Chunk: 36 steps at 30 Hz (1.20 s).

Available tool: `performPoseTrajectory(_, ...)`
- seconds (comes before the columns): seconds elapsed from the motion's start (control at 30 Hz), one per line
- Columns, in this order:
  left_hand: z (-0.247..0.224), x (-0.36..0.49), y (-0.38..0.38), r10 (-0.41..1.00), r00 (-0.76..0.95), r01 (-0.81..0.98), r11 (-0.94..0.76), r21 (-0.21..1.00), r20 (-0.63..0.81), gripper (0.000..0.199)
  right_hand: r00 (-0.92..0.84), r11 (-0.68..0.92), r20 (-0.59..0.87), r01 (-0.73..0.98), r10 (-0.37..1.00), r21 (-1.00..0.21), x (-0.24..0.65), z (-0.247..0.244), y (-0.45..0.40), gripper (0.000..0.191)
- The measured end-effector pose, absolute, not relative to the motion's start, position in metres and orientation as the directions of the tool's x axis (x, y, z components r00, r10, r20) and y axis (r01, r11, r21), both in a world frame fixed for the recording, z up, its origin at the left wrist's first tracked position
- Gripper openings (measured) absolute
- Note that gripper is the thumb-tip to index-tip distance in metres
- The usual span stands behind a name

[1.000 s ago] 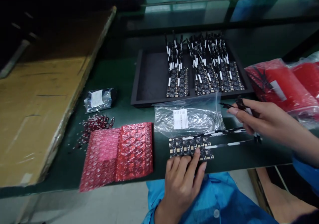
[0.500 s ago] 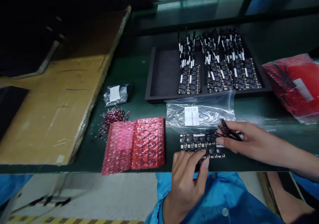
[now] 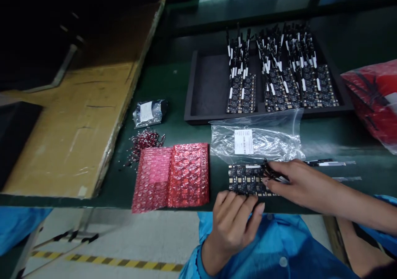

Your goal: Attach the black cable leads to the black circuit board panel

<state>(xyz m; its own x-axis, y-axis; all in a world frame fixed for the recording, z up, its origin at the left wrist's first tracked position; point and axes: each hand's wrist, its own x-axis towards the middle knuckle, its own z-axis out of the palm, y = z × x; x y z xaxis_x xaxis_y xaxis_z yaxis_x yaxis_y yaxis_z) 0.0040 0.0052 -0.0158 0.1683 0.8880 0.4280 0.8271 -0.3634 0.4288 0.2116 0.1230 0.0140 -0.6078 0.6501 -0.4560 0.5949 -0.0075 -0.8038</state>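
Observation:
A panel of circuit boards (image 3: 243,179) lies flat at the front edge of the green bench, its right part under my right hand. My left hand (image 3: 234,219) is closed, with bent fingertips against the panel's lower edge; the fingers hide that edge. Over the panel's right side, my right hand (image 3: 293,179) pinches a bundle of thin black wires (image 3: 276,174) with white parts. One white strip (image 3: 253,167) lies along the top of the panel. Just behind is a clear plastic bag (image 3: 269,140) with a white label.
A black tray (image 3: 192,92) holds several board panels with black wires (image 3: 242,92). Red bubble wrap (image 3: 189,175), a pile of small red-and-black wires (image 3: 144,144) and a silvery bag (image 3: 150,113) lie left. Cardboard (image 3: 93,126) covers the far left; a red bag (image 3: 375,97) sits right.
My right hand has moved left and lower over the panel with the black wires. My left hand's fingers have drawn back slightly to the panel's lower edge. The view has shifted a little.

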Motion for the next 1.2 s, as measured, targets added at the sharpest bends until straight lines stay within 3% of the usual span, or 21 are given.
performPoseTrajectory(0.33, -0.020, 0.004, 0.004, 0.863, 0.213, 0.858, -0.389, 0.334, 0.458, 0.029, -0.600, -0.200, -0.546, 0.545, 0.585, -0.814, 0.216, -0.011, 0.114, 0.038)
performPoseTrajectory(0.47, -0.020, 0.003, 0.004, 0.863, 0.233, 0.873, -0.388, 0.294, 0.449, 0.036, -0.650, -0.195, -0.527, 0.513, 0.548, -0.836, 0.216, -0.019, 0.116, 0.047)
performPoseTrajectory(0.73, -0.019, 0.005, 0.005, 0.876, 0.221, 0.891, -0.360, 0.276, 0.429, 0.038, -0.699, -0.157, -0.477, 0.472, 0.532, -0.867, 0.221, -0.029, 0.115, 0.025)
performPoseTrajectory(1.03, -0.019, 0.007, 0.008, 0.889, 0.216, 0.896, -0.345, 0.280, 0.405, 0.048, -0.675, -0.188, -0.493, 0.474, 0.549, -0.860, 0.217, -0.025, 0.117, 0.045)
performPoseTrajectory(1.2, -0.017, 0.009, 0.009, 0.899, 0.191, 0.900, -0.321, 0.294, 0.394, 0.050, -0.684, -0.188, -0.476, 0.454, 0.553, -0.871, 0.217, -0.022, 0.117, 0.038)
